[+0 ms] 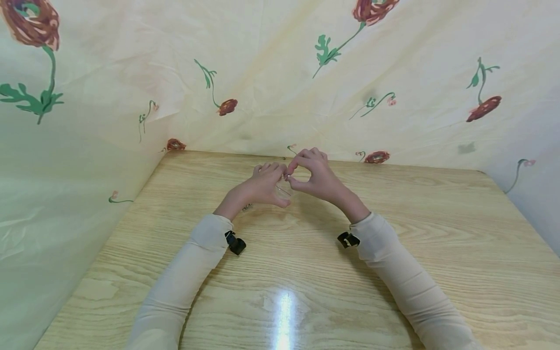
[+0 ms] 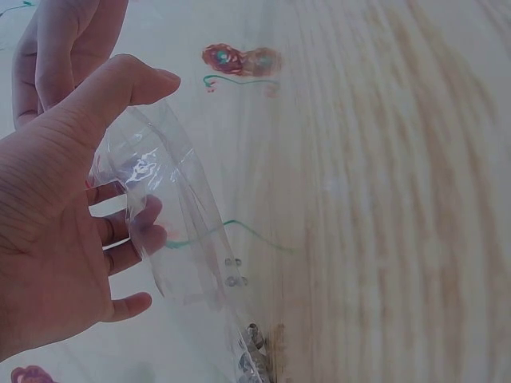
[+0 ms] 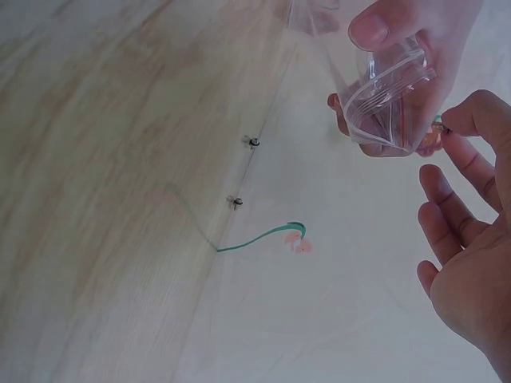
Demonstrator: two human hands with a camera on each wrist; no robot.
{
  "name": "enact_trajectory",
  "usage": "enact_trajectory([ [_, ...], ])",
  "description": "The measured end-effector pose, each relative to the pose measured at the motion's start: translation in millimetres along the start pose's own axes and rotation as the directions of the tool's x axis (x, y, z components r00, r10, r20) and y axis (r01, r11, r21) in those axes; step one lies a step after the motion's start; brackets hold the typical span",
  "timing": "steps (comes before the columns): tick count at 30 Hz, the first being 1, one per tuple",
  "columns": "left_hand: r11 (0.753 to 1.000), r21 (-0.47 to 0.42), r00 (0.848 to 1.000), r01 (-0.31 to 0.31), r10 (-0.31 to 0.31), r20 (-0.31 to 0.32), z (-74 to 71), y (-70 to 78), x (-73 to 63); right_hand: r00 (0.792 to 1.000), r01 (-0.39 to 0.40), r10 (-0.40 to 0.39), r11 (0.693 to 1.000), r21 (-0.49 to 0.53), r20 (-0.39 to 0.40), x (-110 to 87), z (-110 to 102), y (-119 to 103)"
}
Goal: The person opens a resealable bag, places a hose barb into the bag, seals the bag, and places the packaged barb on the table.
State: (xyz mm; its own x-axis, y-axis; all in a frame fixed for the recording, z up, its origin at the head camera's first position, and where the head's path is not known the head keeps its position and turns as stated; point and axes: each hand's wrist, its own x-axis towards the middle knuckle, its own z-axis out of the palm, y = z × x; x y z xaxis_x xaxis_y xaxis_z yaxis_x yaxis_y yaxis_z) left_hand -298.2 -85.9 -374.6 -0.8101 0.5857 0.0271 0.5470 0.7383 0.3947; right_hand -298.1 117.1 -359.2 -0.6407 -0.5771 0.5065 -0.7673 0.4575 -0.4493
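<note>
Above the worktop [image 1: 437,218], my left hand [image 1: 262,187] grips a clear bag [image 2: 180,199], thumb and fingers on opposite sides, seemingly to hold its mouth wide. My right hand [image 1: 323,179] pinches a tiny bit [image 3: 442,127] just beside that mouth, fingertips only, likely for its smallness. Other pieces [image 2: 254,355] appear low in the bag; two strays [image 3: 254,143] rest near the floral cloth [image 1: 262,116].

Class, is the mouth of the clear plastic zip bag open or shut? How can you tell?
The clear plastic zip bag is open: in the right wrist view, its rim bows into a gaping loop.
</note>
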Motion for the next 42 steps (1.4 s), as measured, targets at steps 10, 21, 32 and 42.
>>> enact_trajectory([
  [10, 1.000, 0.001, 1.000, -0.007, 0.007, 0.001, 1.0, -0.2, 0.8, 1.000, 0.020, -0.020, 1.000, -0.006, -0.007, 1.0, 0.0, -0.6],
  [21, 1.000, 0.006, 1.000, -0.004, 0.004, 0.010, 0.4, 0.5, 1.2, 1.000, 0.027, -0.027, 1.000, 0.005, -0.003, 0.9, 0.8, 0.4],
  [32, 1.000, 0.006, 1.000, 0.000, 0.000, 0.017, 0.7, 0.8, 2.3, 1.000, 0.017, -0.017, 1.000, 0.005, -0.008, 1.2, 1.1, 3.0],
  [42, 1.000, -0.007, 0.999, 0.014, -0.013, 0.031, -0.3, 1.6, 1.7, 1.000, 0.008, -0.008, 1.000, -0.005, -0.018, 2.5, -3.2, 1.2],
])
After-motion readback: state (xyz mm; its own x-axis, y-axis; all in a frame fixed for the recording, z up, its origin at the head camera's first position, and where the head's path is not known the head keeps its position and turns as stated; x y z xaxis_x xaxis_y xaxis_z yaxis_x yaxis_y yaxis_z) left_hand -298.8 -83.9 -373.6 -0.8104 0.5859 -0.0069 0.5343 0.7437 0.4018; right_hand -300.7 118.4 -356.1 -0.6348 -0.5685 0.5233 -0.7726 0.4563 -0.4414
